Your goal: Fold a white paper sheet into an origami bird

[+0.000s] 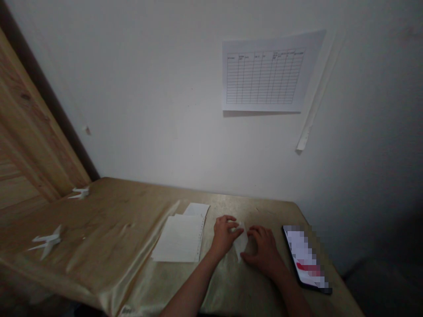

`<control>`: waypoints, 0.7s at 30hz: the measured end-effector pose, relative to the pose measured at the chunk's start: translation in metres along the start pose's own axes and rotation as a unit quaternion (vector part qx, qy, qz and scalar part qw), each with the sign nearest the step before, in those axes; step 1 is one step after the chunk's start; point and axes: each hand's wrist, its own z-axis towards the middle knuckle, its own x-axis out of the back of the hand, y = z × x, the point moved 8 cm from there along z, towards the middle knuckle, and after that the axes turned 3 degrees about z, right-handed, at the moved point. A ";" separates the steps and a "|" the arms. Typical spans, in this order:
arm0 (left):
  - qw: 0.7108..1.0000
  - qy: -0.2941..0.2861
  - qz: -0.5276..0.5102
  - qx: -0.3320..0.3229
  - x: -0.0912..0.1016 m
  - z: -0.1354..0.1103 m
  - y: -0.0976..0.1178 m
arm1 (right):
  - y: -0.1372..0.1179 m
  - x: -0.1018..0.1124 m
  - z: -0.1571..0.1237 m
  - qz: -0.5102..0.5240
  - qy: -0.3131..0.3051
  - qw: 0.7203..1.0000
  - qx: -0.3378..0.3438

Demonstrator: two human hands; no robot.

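Two bare hands are at work over a small piece of white paper, which lies near the front of the cloth-covered desk, between a stack of sheets and a phone. Left hand: fingers curled, thumb laid at the upper left edge of the paper; its underside is hidden, so whether it pinches cannot be told. Right hand: bent, thumb and forefinger spread apart, the thumb at the paper's lower right edge; firmness of hold cannot be determined. The paper is narrow and pointed at its lower end; its fold lines are too faint to make out, and fingertips obscure part of its outline. Both forearms are cut off by the lower border.

The stack of sheets is left of the hands, uneven, with one perforated-looking right edge. The phone lies to the right, face up; pixelation masks much of its screen and right side, leaving the content illegible. Two winged white paper figures rest at the far left, well apart from the hands; their finer folds are indistinct. On the wall hangs a printed grid sheet; its headings are unreadable. A dark area at lower right cannot be identified.
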 end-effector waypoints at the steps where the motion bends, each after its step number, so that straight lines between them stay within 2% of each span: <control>1: 1.000 -0.002 -0.001 0.000 0.000 0.000 0.000 | -0.001 0.001 -0.001 0.003 0.000 1.000 0.001; 15: 1.000 -0.011 0.012 -0.001 -0.003 0.000 -0.005 | -0.009 0.002 -0.007 0.014 -0.020 1.000 0.005; 21: 1.000 0.010 -0.015 -0.009 0.000 0.001 -0.006 | -0.003 0.002 -0.004 0.035 0.013 0.999 0.005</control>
